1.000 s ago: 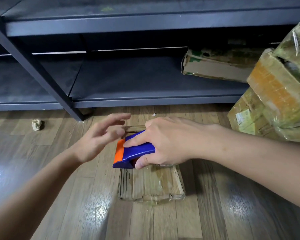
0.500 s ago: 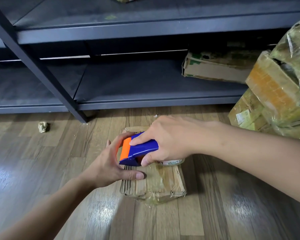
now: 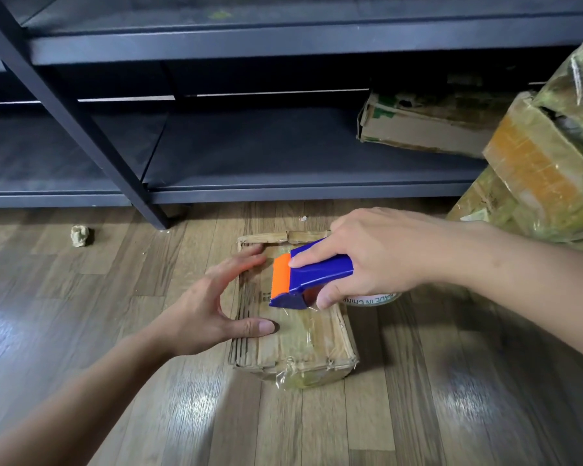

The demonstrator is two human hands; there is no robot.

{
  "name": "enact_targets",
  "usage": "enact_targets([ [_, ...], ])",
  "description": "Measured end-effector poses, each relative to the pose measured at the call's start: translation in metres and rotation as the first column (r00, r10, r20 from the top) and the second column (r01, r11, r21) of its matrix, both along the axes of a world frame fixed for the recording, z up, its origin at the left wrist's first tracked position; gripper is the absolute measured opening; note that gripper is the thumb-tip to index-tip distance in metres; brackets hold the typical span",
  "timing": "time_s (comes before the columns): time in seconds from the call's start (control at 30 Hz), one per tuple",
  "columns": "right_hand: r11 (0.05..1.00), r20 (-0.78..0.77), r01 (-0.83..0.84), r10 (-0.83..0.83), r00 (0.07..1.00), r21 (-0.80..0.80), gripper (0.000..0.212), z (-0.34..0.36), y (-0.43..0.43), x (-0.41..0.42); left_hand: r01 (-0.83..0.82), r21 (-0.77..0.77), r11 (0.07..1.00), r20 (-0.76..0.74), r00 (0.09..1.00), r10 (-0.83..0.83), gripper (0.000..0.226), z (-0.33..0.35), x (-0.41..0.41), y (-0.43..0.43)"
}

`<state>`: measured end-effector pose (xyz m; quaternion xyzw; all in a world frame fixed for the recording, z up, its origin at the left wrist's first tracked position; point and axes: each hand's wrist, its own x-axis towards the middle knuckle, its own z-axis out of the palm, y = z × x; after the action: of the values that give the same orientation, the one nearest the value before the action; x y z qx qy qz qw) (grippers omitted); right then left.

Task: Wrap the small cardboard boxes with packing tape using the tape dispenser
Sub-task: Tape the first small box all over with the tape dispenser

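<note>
A small, flat brown cardboard box (image 3: pixel 293 338), partly covered with clear tape, lies on the wood-plank floor (image 3: pixel 115 381) in front of a dark metal shelf unit (image 3: pixel 249 156). The left hand (image 3: pixel 212 304) rests on the box's left edge with fingers spread and straight, thumb pressing its top. The right hand (image 3: pixel 377 253) grips a blue plastic tape dispenser with an orange blade guard (image 3: pixel 312 280), held over the middle of the box, its lower tip just at the taped top.

Cardboard box (image 3: pixel 303 344) on wooden floor (image 3: pixel 451 398)
</note>
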<state>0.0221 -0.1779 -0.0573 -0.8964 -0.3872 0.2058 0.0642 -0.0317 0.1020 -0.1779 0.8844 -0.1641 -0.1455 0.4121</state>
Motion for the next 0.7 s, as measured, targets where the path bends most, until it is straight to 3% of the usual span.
enact_targets([
  [0.17,1.0,0.015,0.014,-0.013,1.0,-0.015,0.063,-0.004,-0.002,0.0,-0.004,0.023,1.0,0.041,0.999,0.003,0.082,0.018,0.006,-0.001],
  [0.2,1.0,0.018,0.015,-0.014,1.0,-0.017,0.062,-0.004,-0.002,-0.001,-0.068,-0.021,0.998,-0.007,0.998,0.067,0.073,0.021,0.006,-0.003],
  [0.27,1.0,0.026,0.018,-0.017,1.0,-0.021,0.061,-0.004,-0.003,-0.002,-0.348,-0.078,0.934,-0.112,0.934,0.339,0.052,0.023,0.006,-0.014],
  [0.33,1.0,0.031,0.022,-0.022,0.999,-0.019,0.06,-0.003,-0.003,-0.003,-0.529,0.074,0.846,-0.096,0.84,0.534,0.051,0.021,0.005,-0.027],
  [0.43,1.0,0.042,0.02,-0.019,0.999,-0.023,0.06,-0.005,-0.002,-0.003,-0.499,0.233,0.835,-0.15,0.83,0.538,0.062,0.02,-0.003,-0.044],
  [0.7,0.999,0.036,0.034,-0.033,0.999,-0.008,0.06,0.001,0.003,0.008,-0.497,0.276,0.822,-0.091,0.838,0.537,0.058,0.026,0.011,-0.05],
])
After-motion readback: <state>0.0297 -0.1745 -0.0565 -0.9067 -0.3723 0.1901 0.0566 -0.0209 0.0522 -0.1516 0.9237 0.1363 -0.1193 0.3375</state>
